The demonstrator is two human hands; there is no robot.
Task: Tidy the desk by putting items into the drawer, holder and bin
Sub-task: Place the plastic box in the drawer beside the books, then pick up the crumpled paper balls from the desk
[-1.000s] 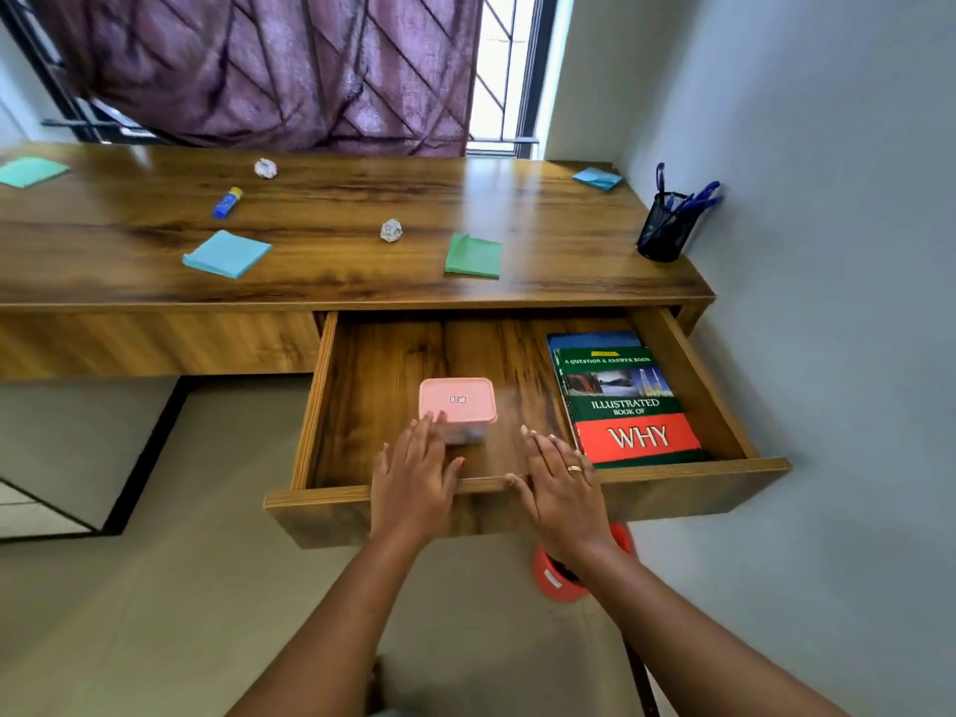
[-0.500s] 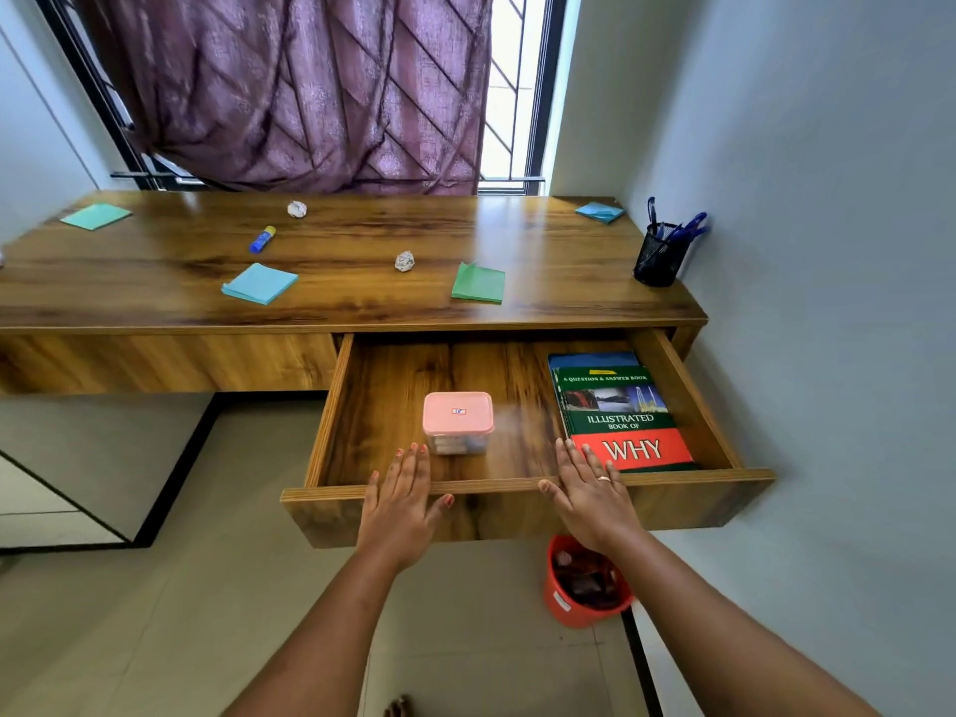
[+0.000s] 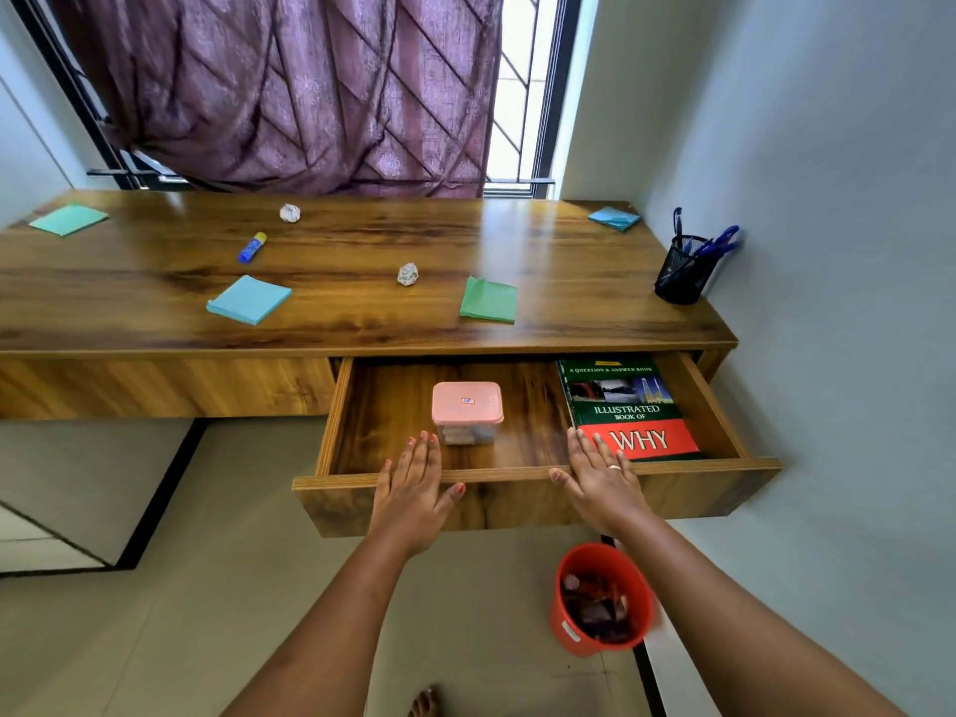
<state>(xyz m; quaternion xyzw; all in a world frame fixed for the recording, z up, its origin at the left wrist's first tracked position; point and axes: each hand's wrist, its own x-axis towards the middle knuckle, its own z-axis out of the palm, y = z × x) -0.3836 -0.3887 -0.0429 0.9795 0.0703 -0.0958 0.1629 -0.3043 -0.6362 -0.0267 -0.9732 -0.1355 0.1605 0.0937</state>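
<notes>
Drawer (image 3: 496, 501) pushed further in; both hands flat, fingers spread, left (image 3: 414, 489) and right (image 3: 600, 481) on front edge.

Wooden drawer (image 3: 517, 501) stands open, holding a pink-lidded box (image 3: 467, 410) and book (image 3: 628, 411).

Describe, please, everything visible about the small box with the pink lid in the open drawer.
The small box with the pink lid is squarish with rounded corners. Its body looks like clear plastic, contents unclear, and the closed lid carries a small label. It stands upright on the wooden drawer floor, left of the green and red book, apart from both hands.
</notes>
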